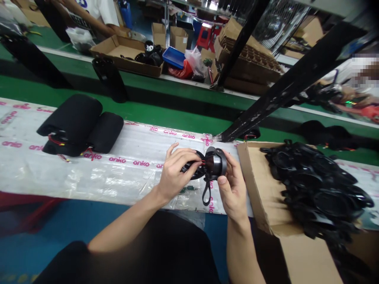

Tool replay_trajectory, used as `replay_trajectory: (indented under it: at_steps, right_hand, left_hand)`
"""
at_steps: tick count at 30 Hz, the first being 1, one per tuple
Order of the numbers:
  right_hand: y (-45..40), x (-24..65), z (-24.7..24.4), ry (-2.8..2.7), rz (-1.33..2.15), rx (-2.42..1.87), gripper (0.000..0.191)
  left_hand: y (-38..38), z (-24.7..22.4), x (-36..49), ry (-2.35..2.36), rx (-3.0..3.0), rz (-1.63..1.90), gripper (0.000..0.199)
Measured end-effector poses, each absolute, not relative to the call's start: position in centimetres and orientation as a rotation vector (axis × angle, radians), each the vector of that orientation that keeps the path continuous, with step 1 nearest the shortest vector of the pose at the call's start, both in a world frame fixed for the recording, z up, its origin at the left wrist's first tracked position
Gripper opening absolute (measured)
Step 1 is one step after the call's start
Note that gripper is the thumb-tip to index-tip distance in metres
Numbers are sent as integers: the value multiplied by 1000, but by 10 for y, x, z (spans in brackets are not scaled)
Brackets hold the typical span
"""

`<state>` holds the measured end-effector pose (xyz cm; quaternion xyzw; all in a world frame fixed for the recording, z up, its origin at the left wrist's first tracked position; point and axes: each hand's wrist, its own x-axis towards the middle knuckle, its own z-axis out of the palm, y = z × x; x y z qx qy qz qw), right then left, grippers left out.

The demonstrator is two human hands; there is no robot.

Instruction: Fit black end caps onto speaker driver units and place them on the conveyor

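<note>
My right hand (233,189) is wrapped round a glossy black rounded plastic part (215,162) from its right side. A black strap loop (207,194) hangs from its lower edge. My left hand (179,171) is closed at the left, thumb and fingers pinching at thin red wires (203,161) and a black ring-shaped part (195,173). The left fingers partly cover that ring, so its full shape is hidden. Both hands are above the table covering (136,177), which is printed with pink "anko" lettering.
Black fabric-covered cylinders (72,118) with wire ends lie at left on the covering. A cardboard box (260,201) heaped with black plastic parts (319,185) stands at right. A dark slanted post (284,86) rises behind. Another person's arm (91,23) shows across the green conveyor (166,106).
</note>
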<state>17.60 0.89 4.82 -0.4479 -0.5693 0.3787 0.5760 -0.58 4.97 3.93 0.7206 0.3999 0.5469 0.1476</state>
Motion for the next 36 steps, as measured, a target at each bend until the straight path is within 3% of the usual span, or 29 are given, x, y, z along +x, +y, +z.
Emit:
replay_trajectory:
  at_steps: [7,14,18,25,30,33,36]
  right_hand:
    - [9,170,47,-1295,821,-1024,53]
    - [6,173,47,-1283,849,-1071,54]
    - [5,175,50,-1329,874,-1094,63]
    - [4,175,48,-1340,855,-1091,61]
    - [-2,172,48,-1459,759,-1192,82]
    - [0,164,52,-1567,502,-1265,96]
    - [8,153,57,-1675,330,-1299,96]
  left_hand:
    - [50,40,-9,1236,2229,1572,3]
    - [48,34,-11,1015,2318,1502,21]
    - [51,36,-11,1213,2107,1510,5]
    - [44,32,-7,1078,2009,1513,8]
    - [39,25,-6,1005,1996,1439,9]
    - [38,21,-9,926,1658,1452,15]
    - [44,23,-17,762,1276,1492,27]
